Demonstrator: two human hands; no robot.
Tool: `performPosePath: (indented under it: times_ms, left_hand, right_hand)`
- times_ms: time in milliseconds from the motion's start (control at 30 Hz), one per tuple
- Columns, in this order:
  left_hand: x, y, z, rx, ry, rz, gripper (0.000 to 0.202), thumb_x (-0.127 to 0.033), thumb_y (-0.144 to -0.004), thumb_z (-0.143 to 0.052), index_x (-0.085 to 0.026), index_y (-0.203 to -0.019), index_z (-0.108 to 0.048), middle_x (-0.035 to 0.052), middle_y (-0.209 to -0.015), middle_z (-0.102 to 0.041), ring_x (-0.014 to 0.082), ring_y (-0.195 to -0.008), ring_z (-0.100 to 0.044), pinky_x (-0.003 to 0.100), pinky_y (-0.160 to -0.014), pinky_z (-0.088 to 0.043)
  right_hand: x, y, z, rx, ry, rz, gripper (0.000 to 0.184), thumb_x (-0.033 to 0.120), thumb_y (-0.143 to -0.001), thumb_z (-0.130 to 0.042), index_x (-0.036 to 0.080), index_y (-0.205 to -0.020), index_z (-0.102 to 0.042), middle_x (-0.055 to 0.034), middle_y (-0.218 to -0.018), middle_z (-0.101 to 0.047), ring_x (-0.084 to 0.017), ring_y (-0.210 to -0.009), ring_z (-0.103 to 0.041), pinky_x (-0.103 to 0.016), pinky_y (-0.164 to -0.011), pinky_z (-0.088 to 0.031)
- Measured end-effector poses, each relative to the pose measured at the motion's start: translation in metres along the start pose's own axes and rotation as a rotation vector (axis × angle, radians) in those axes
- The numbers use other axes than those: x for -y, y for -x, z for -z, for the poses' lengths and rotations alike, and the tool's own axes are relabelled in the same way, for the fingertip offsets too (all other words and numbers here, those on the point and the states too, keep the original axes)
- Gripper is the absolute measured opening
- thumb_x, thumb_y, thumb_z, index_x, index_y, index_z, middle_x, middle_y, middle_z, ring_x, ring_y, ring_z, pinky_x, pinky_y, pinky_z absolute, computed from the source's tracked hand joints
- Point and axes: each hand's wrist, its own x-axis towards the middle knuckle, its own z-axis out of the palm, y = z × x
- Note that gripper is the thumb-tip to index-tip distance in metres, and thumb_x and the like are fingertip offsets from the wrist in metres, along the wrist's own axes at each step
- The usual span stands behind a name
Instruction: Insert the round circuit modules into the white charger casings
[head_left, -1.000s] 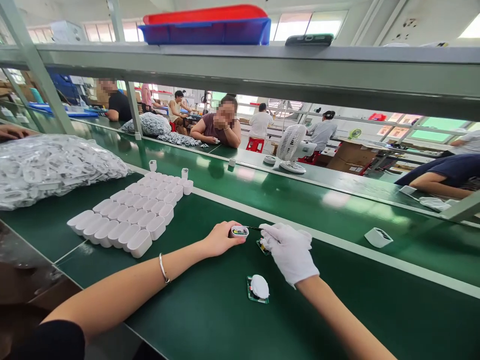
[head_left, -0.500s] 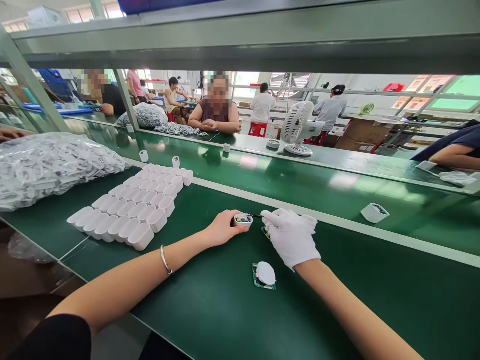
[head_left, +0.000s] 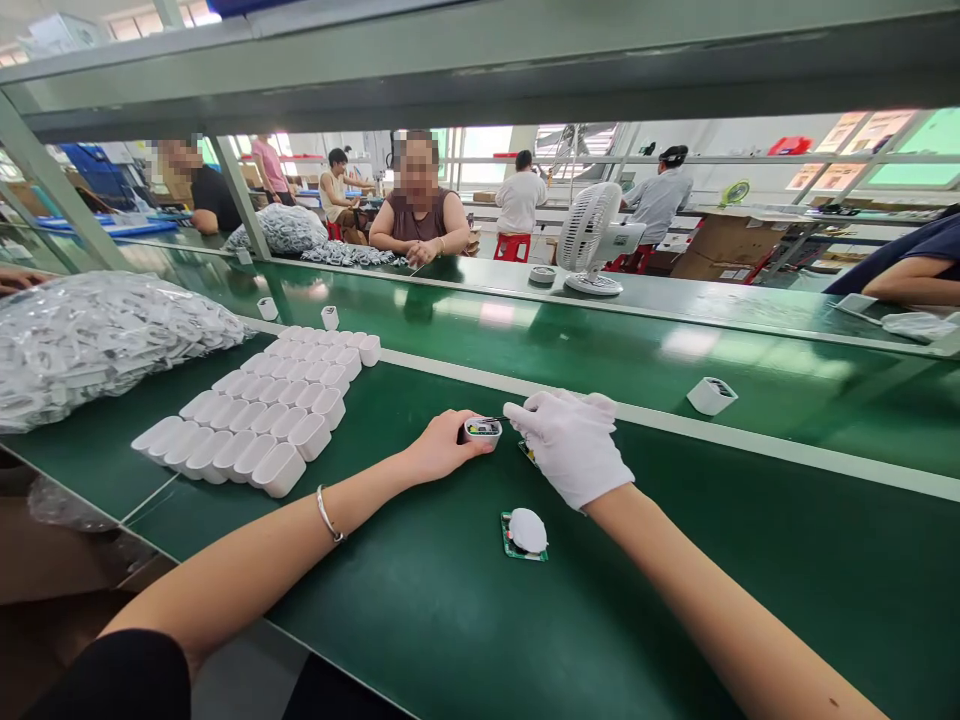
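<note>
My left hand [head_left: 448, 444], bare, grips a small white oval housing [head_left: 484, 436] with its open top facing up. Electronic parts and a bit of yellow show inside it. In my right hand [head_left: 566, 440], which wears a white glove, is a thin dark pointed tool [head_left: 495, 419], its tip at the housing's upper rim; the glove hides most of it. A green circuit board [head_left: 527, 453] lies partly hidden beneath the glove. Nearer to me on the green bench rests another circuit board [head_left: 512, 549] with a white round piece [head_left: 529, 530] on it.
Rows of white housings [head_left: 274, 468] stand at left, beside a big clear bag [head_left: 112, 340] of white parts. Beyond a pale strip [head_left: 675, 427], a conveyor belt [head_left: 600, 350] carries several housings, one [head_left: 712, 396] at right. Across it are a fan [head_left: 592, 240] and a seated person [head_left: 420, 215].
Housings on the belt have shifted left. Both hands stay at the held housing, with the dark tool still at its top. My view has moved slightly.
</note>
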Motion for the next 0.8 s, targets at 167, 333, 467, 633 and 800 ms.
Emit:
performPosePath:
  times_ms: [167, 333, 467, 633, 800]
  left_hand:
    - [-0.001, 0.002, 0.001, 0.008, -0.016, -0.004, 0.031, -0.033, -0.078, -0.061, -0.016, -0.104, -0.062, 0.0058, -0.099, -0.065, 0.0212, -0.092, -0.058, 0.030, -0.080, -0.046]
    - [-0.001, 0.003, 0.001, -0.005, -0.031, -0.018, 0.029, -0.033, -0.079, -0.061, -0.017, -0.104, -0.063, 0.0045, -0.098, -0.066, 0.0223, -0.095, -0.058, 0.031, -0.083, -0.046]
    - [0.000, 0.004, 0.000, -0.015, -0.036, -0.014, 0.037, -0.026, -0.074, -0.065, -0.017, -0.111, -0.060, 0.0072, -0.107, -0.063, 0.0242, -0.101, -0.057, 0.035, -0.090, -0.045]
    - [-0.002, 0.007, 0.001, -0.022, 0.024, -0.018, 0.072, -0.016, -0.066, -0.071, -0.015, -0.132, -0.042, 0.0126, -0.121, -0.058, 0.0275, -0.111, -0.054, 0.040, -0.098, -0.041]
    - [0.000, 0.007, 0.001, 0.006, 0.031, -0.034, 0.079, -0.016, -0.069, -0.067, -0.014, -0.139, -0.032, 0.0125, -0.119, -0.060, 0.0269, -0.109, -0.056, 0.040, -0.098, -0.040]
  right_hand:
    - [0.002, -0.001, -0.001, 0.060, -0.014, -0.048, 0.021, 0.009, -0.076, -0.049, 0.025, -0.077, -0.064, 0.0009, -0.075, -0.066, -0.015, -0.072, -0.047, -0.034, -0.063, -0.012]
    - [-0.004, 0.000, 0.006, 0.114, -0.071, -0.121, 0.024, 0.020, -0.082, -0.045, 0.027, -0.080, -0.068, -0.0012, -0.080, -0.067, -0.017, -0.079, -0.052, -0.034, -0.067, -0.018]
    - [-0.022, 0.002, 0.010, 0.227, 0.031, -0.351, 0.031, 0.028, -0.086, -0.039, 0.029, -0.085, -0.070, -0.0037, -0.088, -0.067, -0.022, -0.081, -0.056, -0.036, -0.069, -0.025]
    - [-0.046, 0.004, 0.009, 0.584, 0.097, -0.602, 0.031, 0.025, -0.084, -0.041, 0.025, -0.090, -0.071, -0.0089, -0.094, -0.067, -0.026, -0.082, -0.060, -0.033, -0.061, -0.033]
    - [-0.028, 0.009, 0.016, 0.387, -0.071, -0.476, 0.027, 0.036, -0.083, -0.048, 0.027, -0.093, -0.071, -0.0087, -0.105, -0.065, -0.028, -0.093, -0.059, -0.033, -0.065, -0.040]
